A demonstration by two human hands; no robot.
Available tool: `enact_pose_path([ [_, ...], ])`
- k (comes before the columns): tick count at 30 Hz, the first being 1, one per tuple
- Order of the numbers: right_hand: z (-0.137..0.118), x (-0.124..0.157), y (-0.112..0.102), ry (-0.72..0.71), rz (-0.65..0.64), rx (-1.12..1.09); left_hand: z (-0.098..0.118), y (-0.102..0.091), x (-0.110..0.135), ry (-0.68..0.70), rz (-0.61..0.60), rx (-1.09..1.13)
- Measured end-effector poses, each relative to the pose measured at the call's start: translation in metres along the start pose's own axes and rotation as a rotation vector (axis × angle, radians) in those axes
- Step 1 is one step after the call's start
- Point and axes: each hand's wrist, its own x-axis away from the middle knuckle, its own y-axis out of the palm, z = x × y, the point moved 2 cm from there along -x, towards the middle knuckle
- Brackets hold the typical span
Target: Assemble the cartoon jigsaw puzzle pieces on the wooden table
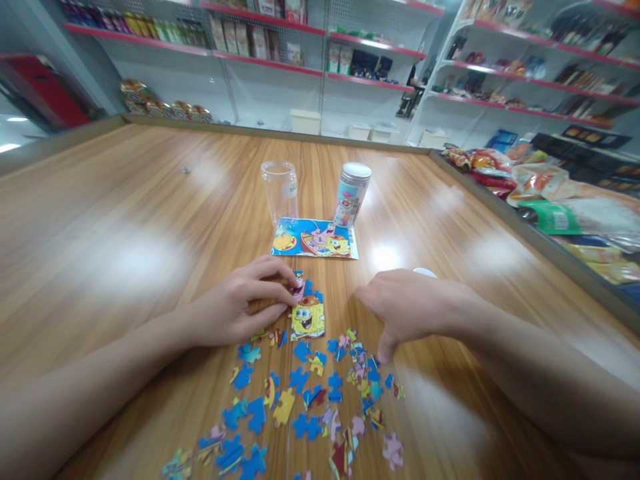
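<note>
My left hand (245, 300) has its bent fingertips and thumb at the left edge of a partly joined jigsaw puzzle (308, 320), which shows a yellow cartoon face. The fingertips touch a pink piece (299, 288) at its upper left. Over the table to the right, my right hand (407, 303) is palm down, thumb apart from the fingers, with nothing visible in it. Loose jigsaw pieces (299, 380), many of them blue, lie scattered below both hands. Beyond the puzzle is a printed picture card (320, 239) with cartoon figures.
A clear open jar (280, 193) and a lidded canister (353, 193) stand at the card's far edge. A white round object (425, 273) is partly hidden behind my right hand. Packaged goods (545, 187) line the table's right side; stocked shelves (270, 63) stand beyond.
</note>
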Motion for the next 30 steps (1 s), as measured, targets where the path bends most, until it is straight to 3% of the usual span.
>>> enact_pose_path([
  [6,0.002,0.002,-0.001,-0.003,-0.026,-0.108,0.0,0.001,0.0,-0.005,-0.001,0.011],
  [13,-0.007,0.001,0.004,0.046,0.077,-0.084,0.0,0.001,0.0,-0.007,-0.014,0.016],
  [30,-0.003,-0.004,0.003,0.055,0.054,-0.122,0.0,0.001,0.0,-0.016,-0.026,0.009],
])
